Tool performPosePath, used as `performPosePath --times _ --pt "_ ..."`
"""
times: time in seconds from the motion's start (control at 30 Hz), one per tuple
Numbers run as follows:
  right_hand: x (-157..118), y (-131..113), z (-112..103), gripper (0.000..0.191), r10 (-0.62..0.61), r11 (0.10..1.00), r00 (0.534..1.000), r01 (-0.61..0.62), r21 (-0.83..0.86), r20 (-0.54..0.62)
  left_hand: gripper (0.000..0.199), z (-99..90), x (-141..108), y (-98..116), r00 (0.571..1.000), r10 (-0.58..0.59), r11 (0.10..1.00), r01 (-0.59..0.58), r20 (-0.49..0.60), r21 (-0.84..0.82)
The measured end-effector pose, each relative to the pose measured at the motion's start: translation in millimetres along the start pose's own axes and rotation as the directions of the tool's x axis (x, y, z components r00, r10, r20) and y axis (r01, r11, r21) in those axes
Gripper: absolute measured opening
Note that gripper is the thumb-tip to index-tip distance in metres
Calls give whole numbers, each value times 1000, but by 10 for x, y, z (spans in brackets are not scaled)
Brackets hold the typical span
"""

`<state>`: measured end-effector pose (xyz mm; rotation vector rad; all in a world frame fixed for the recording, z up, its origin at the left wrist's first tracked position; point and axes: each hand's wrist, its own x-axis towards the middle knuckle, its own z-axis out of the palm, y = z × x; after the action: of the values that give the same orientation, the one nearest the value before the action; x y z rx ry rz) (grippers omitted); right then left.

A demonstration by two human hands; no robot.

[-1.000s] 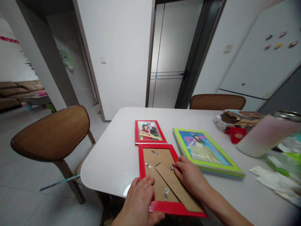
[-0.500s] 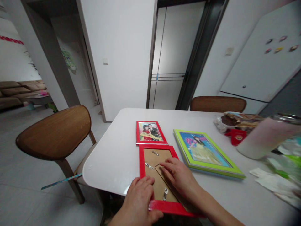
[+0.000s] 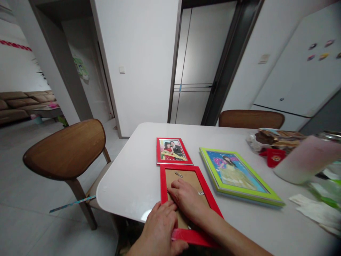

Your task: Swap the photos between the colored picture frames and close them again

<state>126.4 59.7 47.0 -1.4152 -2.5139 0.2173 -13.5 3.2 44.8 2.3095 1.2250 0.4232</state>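
Note:
A red picture frame (image 3: pixel 209 190) lies face down at the table's near edge, its brown backing board (image 3: pixel 195 183) showing. My left hand (image 3: pixel 161 225) grips its lower left corner, thumb at the bottom rail. My right hand (image 3: pixel 188 199) reaches across the board with bent fingers pressed together at the left inner edge, on a small metal clip that the fingertips hide. Two other metal clips show: one at the top (image 3: pixel 178 174) and one at the right (image 3: pixel 201 193). The right hand and forearm cover the board's middle and the stand leg.
Beyond the frame lies a smaller red photo frame (image 3: pixel 173 151), face up. A green picture frame (image 3: pixel 239 174) lies to the right. Farther right are a pink-white tumbler (image 3: pixel 301 160), a red packet (image 3: pixel 275 157) and tissues (image 3: pixel 317 213). A wooden chair (image 3: pixel 66 149) stands left.
My right hand has moved left across the backing board, from the stand leg to the left clip. The right clip has come into sight. My left hand keeps its grip on the corner.

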Motion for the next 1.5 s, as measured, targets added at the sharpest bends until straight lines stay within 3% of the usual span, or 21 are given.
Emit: performPosePath --times 0.1,0.3,0.63,0.77,0.87,0.93,1.07,1.23,1.33,1.4,1.47,1.5 --pt "35 98 -19 20 36 999 998 -34 36 -54 37 3 -8 -7 1000 12 1000 -12 5 8" --pt "223 451 -20 23 318 948 930 -317 35 -186 40 28 -10 -26 1000 5 1000 -5 10 5" --pt "374 590 -13 23 427 903 879 -426 49 -214 41 83 -26 -86 999 33 999 -32 -8 23" --pt "142 500 -124 22 314 949 929 -298 106 -197 40 66 -32 -65 999 31 999 -31 -15 23" --pt "-226 337 -199 23 68 973 991 -40 226 -115 38 42 -28 -32 1000 15 1000 -15 -2 23" --pt "-477 224 -226 26 -66 964 997 73 256 -35 37 32 -23 -22 1000 7 1000 -7 2 21" --pt "-777 101 -257 32 -161 967 987 152 205 26 33 12 -22 -30 1000 15 999 -16 7 31" --pt "-857 101 -256 33 -167 964 986 162 212 4 32 -17 -23 -1 1000 3 999 -4 20 48" --pt "-873 146 -174 33 -101 953 991 120 279 -84 40 24 18 84 1000 9 997 -11 27 76" --pt "-876 211 -117 32 35 934 985 28 355 -170 45 77 61 146 999 25 996 -29 40 88" --pt "-880 306 -96 30 233 886 938 -95 453 -258 44 119 97 184 998 34 996 -38 56 86" --pt "-885 357 -103 29 341 844 892 -152 514 -297 41 127 106 191 997 42 996 -47 57 79"
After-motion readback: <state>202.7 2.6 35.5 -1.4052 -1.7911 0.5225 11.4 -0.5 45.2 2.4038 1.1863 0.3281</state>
